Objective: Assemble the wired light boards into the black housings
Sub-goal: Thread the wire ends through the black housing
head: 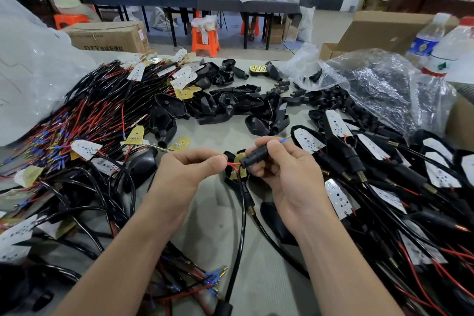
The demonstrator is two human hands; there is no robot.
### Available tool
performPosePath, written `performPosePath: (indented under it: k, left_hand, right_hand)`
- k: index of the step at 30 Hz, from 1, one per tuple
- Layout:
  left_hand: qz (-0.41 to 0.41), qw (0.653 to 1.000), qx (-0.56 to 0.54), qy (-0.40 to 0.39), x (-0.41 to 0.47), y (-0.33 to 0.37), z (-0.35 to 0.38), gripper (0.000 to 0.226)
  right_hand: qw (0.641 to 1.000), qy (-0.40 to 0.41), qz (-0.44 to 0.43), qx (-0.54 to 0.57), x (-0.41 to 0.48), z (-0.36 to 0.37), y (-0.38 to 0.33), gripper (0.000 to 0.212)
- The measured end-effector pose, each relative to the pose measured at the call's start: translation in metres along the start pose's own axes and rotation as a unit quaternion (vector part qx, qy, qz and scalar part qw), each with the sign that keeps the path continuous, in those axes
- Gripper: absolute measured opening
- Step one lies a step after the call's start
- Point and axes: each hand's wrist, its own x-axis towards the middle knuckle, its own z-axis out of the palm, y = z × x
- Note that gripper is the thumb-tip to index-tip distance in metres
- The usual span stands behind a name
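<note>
My right hand (284, 169) grips a black housing (255, 155) by its round stem, held over the middle of the table. A blue-tipped wire end (284, 139) sticks out past my right thumb. My left hand (189, 169) pinches the red wire (232, 163) just left of the housing's stem. The yellow back of a light board (238, 165) hangs below the two hands, partly hidden by the housing. A black cable (239, 233) drops from there toward me.
A heap of wired light boards (84, 120) fills the left. Empty black housings (230, 102) lie at centre back. Assembled units (384, 169) pile at right. A plastic bag (379, 84) and two water bottles (436, 43) stand at far right. People sit at far tables.
</note>
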Motion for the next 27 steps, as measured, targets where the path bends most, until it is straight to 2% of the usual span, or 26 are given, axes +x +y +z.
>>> performPosePath:
  k: [2,4,11,17,20,22,27]
  left_hand:
    - [0.038,0.998,0.055,0.012,-0.002,-0.0021,0.004,0.008]
    - [0.058,0.993,0.095,0.028,-0.0029,-0.005,0.0064,0.014]
    - [0.053,0.992,0.114,0.029,0.0001,-0.0041,0.003,0.01]
    - [0.106,0.979,0.155,0.079,-0.0058,-0.0045,0.0072,0.017]
    - [0.13,0.983,0.122,0.041,-0.0078,-0.0016,0.0064,0.039]
    - [0.111,0.986,0.122,0.006,-0.0083,-0.0006,0.0088,0.05]
    - [0.111,0.988,0.106,-0.017,-0.0085,0.0004,0.0089,0.042]
  right_hand:
    - [1.0,0.001,0.002,-0.008,-0.0009,0.0025,0.0019,0.028]
    - [1.0,0.001,0.004,-0.012,-0.002,0.0048,0.0033,0.027]
    - [1.0,0.029,-0.006,0.003,-0.0017,0.0043,-0.0004,0.023]
    - [1.0,0.004,0.014,-0.004,-0.0032,0.0065,0.0035,0.024]
    - [1.0,-0.011,0.023,0.004,-0.0028,0.0042,0.0021,0.023]
    - [1.0,-0.01,0.016,-0.007,-0.0024,0.0034,0.0024,0.022]
    - [0.997,-0.053,0.045,-0.014,-0.0042,0.0023,0.0019,0.024]
